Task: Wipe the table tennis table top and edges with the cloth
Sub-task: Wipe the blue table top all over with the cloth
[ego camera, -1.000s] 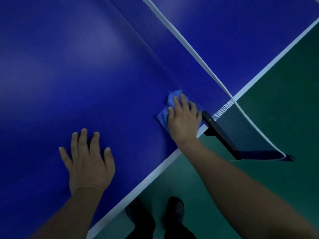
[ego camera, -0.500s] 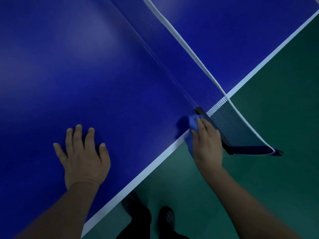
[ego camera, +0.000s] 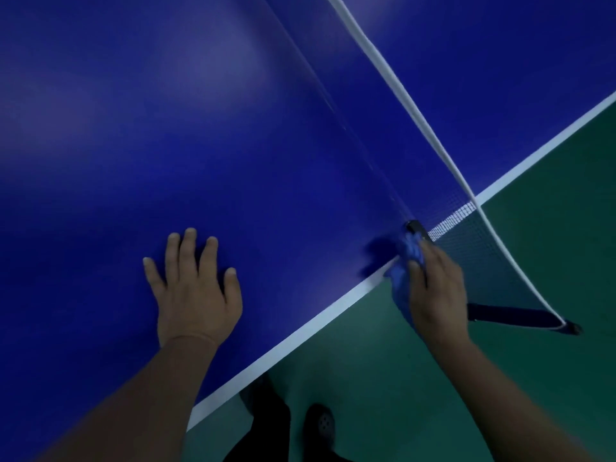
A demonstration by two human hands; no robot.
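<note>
The table tennis table (ego camera: 233,145) fills the view, its net (ego camera: 466,235) running off the near side. The left hand (ego camera: 196,295) stays flat and empty on the top, while the right hand (ego camera: 436,295) — clutching the blue cloth (ego camera: 405,271) — has slid off the surface onto the white edge (ego camera: 300,331) beside the net clamp (ego camera: 416,228) — edge wiping has likely begun.

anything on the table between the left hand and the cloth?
No. In the head view, only bare blue tabletop and its white edge line lie between the left hand and the cloth under the right hand.
</note>
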